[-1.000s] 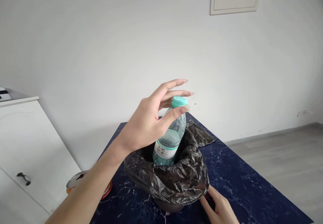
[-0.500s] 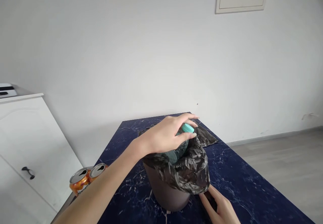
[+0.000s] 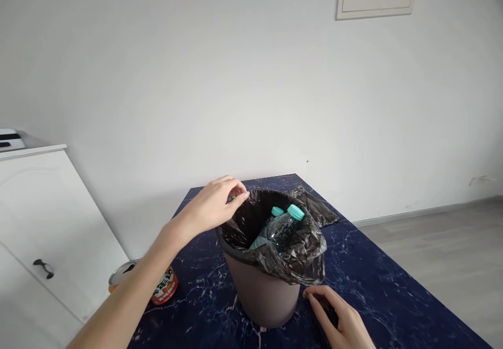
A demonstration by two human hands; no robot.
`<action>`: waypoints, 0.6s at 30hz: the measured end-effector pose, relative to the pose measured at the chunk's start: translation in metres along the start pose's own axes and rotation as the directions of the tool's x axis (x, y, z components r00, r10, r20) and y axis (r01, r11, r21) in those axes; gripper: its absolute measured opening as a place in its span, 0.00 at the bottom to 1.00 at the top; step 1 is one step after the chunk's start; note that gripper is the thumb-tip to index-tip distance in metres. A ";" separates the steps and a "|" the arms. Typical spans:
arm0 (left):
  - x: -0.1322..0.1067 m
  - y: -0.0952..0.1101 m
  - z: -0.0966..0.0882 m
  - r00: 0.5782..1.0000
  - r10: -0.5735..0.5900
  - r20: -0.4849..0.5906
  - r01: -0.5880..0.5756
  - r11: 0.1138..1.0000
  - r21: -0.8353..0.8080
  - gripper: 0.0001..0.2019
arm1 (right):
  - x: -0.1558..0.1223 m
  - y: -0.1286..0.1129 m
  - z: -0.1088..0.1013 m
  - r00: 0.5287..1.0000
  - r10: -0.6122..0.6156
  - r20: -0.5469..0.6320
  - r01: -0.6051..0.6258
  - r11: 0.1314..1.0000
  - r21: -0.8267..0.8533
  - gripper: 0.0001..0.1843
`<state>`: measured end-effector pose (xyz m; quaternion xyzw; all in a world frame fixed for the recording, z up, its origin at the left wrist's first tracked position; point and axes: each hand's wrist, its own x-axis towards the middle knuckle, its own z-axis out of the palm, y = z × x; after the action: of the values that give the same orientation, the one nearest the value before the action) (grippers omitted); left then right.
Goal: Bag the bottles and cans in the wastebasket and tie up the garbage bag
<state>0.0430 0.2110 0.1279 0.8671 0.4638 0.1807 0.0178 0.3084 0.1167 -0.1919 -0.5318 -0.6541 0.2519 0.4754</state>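
Apparently binning is underway: two bottles (image 3: 278,231) sit inside the lined bin (image 3: 267,297). Hands are apart, left hand (image 3: 212,203) by its left rim, right hand (image 3: 342,318) near right, grips unclear; next calls for withdrawing the left.

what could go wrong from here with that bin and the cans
The liner hangs loosely over one side of the bin, so the leaning bottles might drag it inward. The left forearm crosses in front of the cans in this view; if they're close, a backward sweep could knock one over.
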 end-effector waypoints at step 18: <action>-0.008 -0.020 -0.015 0.947 -0.031 0.319 0.000 0.995 0.097 0.10 | -0.001 0.004 0.001 1.000 -0.025 0.008 0.025 0.998 -0.052 0.19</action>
<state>0.0179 0.2133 0.1360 0.8811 0.4698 0.0148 0.0526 0.3092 0.1172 -0.1959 -0.5347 -0.6687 0.2306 0.4623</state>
